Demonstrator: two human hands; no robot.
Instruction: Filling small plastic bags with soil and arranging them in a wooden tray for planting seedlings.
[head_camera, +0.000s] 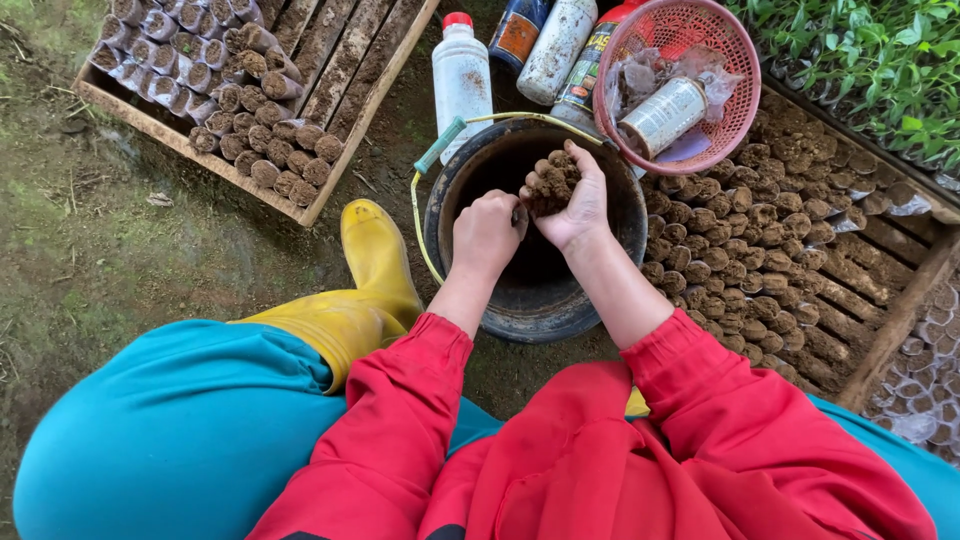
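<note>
**Hands over the bucket, soil in the right**

Bare earth lies underfoot, with a wooden tray (300, 205) of soil-filled bags at upper left and another tray (890, 330) at right. Between them I see a black bucket (600, 300). My left hand (486, 235) hangs over its mouth, fingers curled into a fist; I cannot tell what it pinches. My right hand (575, 205), just beside it, cups a clump of soil (552, 182), fingers wrapped round it. Behind the bucket stand a white bottle (461, 75) and a pink basket (640, 45). A yellow boot (365, 280) rests left of the bucket.
</note>
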